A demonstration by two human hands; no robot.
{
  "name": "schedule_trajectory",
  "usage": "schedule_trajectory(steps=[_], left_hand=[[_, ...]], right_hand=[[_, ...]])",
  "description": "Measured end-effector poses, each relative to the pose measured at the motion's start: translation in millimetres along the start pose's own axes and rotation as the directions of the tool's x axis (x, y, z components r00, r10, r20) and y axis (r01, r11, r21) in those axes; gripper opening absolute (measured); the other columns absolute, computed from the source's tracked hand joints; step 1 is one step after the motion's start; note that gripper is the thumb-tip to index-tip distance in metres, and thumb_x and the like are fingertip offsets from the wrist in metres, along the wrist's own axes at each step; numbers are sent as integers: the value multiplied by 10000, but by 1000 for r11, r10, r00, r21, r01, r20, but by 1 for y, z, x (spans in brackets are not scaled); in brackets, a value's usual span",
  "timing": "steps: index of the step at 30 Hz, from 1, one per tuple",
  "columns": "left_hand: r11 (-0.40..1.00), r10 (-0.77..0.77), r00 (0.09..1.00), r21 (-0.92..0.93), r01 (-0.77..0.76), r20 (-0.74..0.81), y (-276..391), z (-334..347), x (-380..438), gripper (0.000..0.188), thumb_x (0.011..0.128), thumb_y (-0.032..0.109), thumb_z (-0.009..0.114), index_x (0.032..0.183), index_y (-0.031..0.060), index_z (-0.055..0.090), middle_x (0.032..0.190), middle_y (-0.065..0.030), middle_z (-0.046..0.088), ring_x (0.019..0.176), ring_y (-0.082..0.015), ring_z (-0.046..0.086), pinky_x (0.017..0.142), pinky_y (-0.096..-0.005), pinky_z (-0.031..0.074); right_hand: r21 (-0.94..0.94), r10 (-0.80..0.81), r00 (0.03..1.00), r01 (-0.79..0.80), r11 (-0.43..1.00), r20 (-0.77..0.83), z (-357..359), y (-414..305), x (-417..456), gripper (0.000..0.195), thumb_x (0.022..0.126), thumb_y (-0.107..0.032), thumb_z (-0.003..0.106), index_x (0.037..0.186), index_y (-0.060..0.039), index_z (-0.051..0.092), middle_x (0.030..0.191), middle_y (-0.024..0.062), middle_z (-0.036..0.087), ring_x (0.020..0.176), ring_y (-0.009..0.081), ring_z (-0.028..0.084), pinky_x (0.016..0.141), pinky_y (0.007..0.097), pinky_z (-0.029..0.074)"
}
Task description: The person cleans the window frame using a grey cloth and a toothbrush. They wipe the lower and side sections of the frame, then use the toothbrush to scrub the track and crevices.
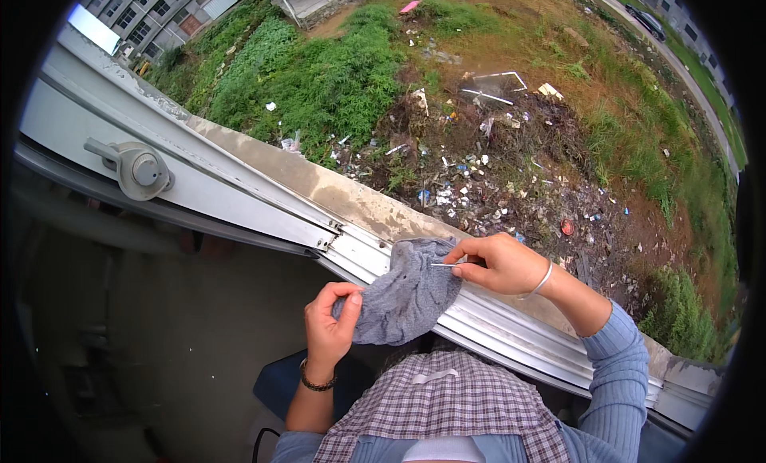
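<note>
A grey knitted or terry cloth (410,295) lies spread across the white window track, creased and with a few dark specks. My left hand (335,319) pinches its left edge between thumb and fingers. Over the cloth's right side, my right hand (499,264) holds a thin, light-coloured stick (443,265) between thumb and fingers. The stick's free end points left and lies over the cloth; whether it touches is hard to tell.
The white sliding window frame (239,190) with a latch (143,171) runs up to the left. Beyond the concrete ledge (353,202) the ground drops to weeds and scattered rubbish (473,181). A checked apron (443,397) covers my front, and a dark blue surface (281,382) sits below my left arm.
</note>
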State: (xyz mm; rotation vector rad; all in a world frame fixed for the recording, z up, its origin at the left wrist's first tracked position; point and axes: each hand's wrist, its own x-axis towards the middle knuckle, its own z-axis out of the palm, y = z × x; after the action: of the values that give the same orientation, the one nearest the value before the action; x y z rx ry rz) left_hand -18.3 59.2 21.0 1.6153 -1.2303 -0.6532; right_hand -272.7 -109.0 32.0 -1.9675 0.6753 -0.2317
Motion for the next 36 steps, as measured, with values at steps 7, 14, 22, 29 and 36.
schedule_trajectory(steps=[7, 14, 22, 29, 36], left_hand=[[914, 191, 952, 398, -82, -241, -4, 4, 24, 145, 1007, 121, 539, 1034, -8, 599, 808, -55, 615, 697, -104, 530, 653, -251, 443], [508, 143, 963, 819, -268, 227, 10, 44, 34, 446, 874, 470, 690, 986, 39, 666, 981, -121, 670, 858, -367, 660, 708, -441, 522], [402, 244, 883, 786, -469, 402, 52, 103, -7, 625, 800, 661, 661, 778, 37, 632, 801, -89, 582, 644, -281, 620, 540, -388, 488], [597, 339, 763, 502, -626, 550, 85, 168, -73, 287, 810, 314, 772, 900, 57, 682, 898, -49, 656, 677, -251, 604, 597, -347, 497], [855, -215, 956, -435, 283, 199, 70, 86, -78, 389, 1025, 262, 523, 1229, -60, 598, 1079, -114, 681, 973, -169, 642, 861, -327, 517]], right_hand=[[-18, 46, 949, -55, 998, -311, -37, -20, -117, 205, 890, -92, 668, 1081, -23, 699, 816, 150, 706, 663, 220, 676, 618, 315, 519], [90, 172, 839, -146, 985, -516, -4, -16, -233, 181, 867, -68, 701, 1031, 8, 713, 826, 128, 713, 682, 191, 684, 621, 279, 516], [324, 283, 698, -76, 943, -657, 56, 0, -292, 177, 846, -33, 688, 1007, 37, 705, 792, 104, 701, 653, 131, 638, 607, 234, 468], [472, 375, 617, -6, 881, -692, 77, 25, -298, 183, 870, -36, 670, 1032, 48, 682, 775, 53, 666, 650, 75, 561, 605, 213, 430], [345, 265, 533, 53, 937, -803, 79, 38, -309, 181, 858, -27, 668, 1024, 44, 679, 769, 83, 663, 628, 113, 569, 581, 239, 425]])
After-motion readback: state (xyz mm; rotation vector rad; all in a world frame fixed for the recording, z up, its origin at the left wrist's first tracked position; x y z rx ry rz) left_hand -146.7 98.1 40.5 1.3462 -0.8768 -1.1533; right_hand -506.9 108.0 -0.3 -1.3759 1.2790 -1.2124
